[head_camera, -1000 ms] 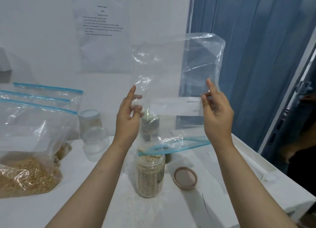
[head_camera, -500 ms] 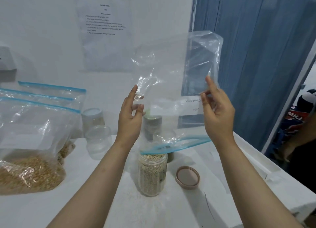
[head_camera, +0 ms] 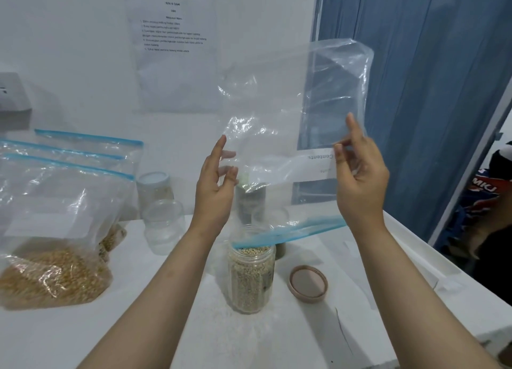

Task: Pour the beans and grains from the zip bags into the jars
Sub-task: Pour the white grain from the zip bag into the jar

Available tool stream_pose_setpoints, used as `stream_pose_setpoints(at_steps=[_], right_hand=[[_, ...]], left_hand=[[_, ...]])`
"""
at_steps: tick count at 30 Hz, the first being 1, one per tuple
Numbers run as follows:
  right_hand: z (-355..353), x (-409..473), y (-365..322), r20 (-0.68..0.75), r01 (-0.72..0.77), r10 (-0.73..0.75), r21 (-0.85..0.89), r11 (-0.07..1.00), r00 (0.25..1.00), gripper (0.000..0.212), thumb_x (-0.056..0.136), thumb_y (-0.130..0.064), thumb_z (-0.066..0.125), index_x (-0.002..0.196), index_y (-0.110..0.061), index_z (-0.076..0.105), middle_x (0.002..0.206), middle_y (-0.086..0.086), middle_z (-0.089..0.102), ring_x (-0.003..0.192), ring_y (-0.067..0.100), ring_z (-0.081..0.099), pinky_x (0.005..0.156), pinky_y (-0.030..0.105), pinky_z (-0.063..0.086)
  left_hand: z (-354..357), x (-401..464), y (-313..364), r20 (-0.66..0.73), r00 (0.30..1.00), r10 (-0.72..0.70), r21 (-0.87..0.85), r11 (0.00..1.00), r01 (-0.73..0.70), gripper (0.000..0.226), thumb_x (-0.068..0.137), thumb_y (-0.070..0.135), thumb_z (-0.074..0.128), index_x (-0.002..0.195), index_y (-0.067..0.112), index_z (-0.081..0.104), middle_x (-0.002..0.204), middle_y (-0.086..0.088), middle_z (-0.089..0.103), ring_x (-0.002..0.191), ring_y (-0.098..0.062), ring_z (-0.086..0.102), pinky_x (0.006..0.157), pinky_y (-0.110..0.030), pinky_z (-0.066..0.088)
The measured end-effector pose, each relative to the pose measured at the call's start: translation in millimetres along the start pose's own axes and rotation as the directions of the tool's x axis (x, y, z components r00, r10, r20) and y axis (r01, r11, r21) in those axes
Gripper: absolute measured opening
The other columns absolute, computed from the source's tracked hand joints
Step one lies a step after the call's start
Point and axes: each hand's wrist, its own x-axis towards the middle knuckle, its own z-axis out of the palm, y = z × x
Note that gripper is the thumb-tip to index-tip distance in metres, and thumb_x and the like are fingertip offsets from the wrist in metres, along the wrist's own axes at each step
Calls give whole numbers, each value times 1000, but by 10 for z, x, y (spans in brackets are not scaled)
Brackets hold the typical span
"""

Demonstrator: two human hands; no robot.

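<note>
Little changed since earlier: empty bag point(head_camera: 293, 119) still upside down, zip mouth just above full jar point(head_camera: 251, 277). Right hand point(head_camera: 360, 180) pinching bag's edge; left hand point(head_camera: 214, 183) loosely pinching opposite edge. Lid point(head_camera: 308, 283) beside jar on table point(head_camera: 166, 327).

White wall point(head_camera: 69, 36), blue curtain point(head_camera: 429, 64), white table point(head_camera: 166, 341).

Soft, even, cool light; faint shadows on the white tabletop point(head_camera: 166, 327), glare on the clear plastic zip bag point(head_camera: 291, 105), wide-angle bowing at edges.
</note>
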Motion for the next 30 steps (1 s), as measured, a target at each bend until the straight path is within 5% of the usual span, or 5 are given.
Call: stream_pose_setpoints(at_steps=[13,20,30], right_hand=[[4,-45,-22,-19,-9,8,-23,1000,1000,45,102,-10,55,145,-22,47,92,-12,51,87,8,52,86,27,49],[23,-110,-35,-75,-30,30,5,1000,997,45,102,-8,55,145,-18,48,91,-8,50,85,5,50,84,23,45],[3,-89,-49,-70,24,-27,-46,999,997,45,101,-4,54,144,-14,49,90,-5,51,83,7,49,83,23,45]], left_hand=[[-35,-221,-29,152,983,-103,16,995,101,57,87,45,56,133,69,32,127,25,56,117,-13,62,110,-51,43],[-41,-187,-21,152,984,-90,21,996,88,59,102,18,52,137,62,33,125,19,55,105,-10,64,108,-50,44],[23,-109,-20,165,982,-95,26,995,92,65,102,16,53,132,70,36,121,26,54,104,-12,60,109,-53,42]])
